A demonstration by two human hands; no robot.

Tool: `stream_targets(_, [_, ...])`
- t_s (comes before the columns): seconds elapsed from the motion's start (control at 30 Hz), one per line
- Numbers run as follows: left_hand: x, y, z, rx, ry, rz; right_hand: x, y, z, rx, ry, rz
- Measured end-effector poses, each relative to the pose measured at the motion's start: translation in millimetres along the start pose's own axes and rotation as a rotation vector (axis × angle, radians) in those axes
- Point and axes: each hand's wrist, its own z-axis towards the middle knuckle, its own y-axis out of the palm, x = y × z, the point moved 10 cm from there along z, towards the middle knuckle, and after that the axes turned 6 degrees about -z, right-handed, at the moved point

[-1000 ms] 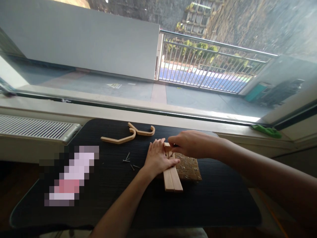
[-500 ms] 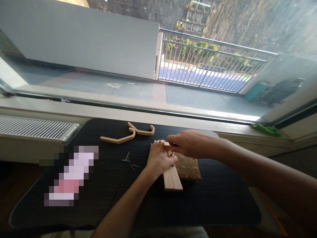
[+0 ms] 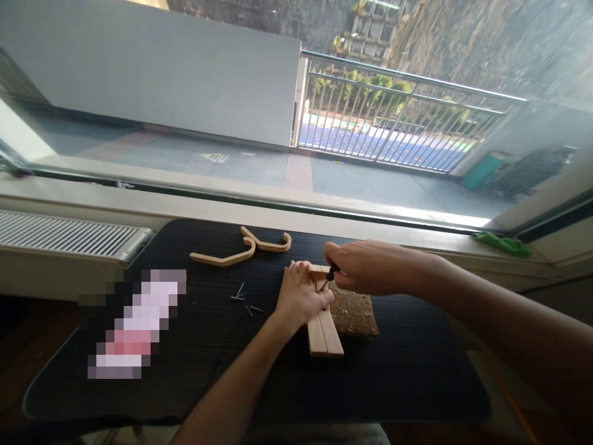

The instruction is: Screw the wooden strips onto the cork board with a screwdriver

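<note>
Head view: right hand (image 3: 365, 267) has shifted right, now showing a dark tool (image 3: 330, 275) pinched in closed fingers (tip at the far end of the wooden slats (image 3: 327, 330)), so work there looks under way. Left hand (image 3: 299, 296) stays flat and open, pressing the slats on the table (image 3: 208, 371).

Both arms bare the whole visible run, my left forearm (image 3: 241, 377) narrow and evenly lit, my right forearm (image 3: 486, 318) bulking large near the lens and falling into shadow, my left hand (image 3: 301, 296) and right hand (image 3: 365, 267) bare too, fingers slender.
</note>
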Motion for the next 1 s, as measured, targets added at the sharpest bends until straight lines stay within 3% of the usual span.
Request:
stream_targets(0.23, [-3.9,-0.6,-0.8,-0.026,-0.05,0.039,1.1,-2.8,-3.3,0.051,-0.056,0.017])
stream_targets(1.0, [-4.7,-1.5,-1.2,-0.059,-0.026,-0.005,5.1,3.4,1.5,0.016,0.023,-0.028])
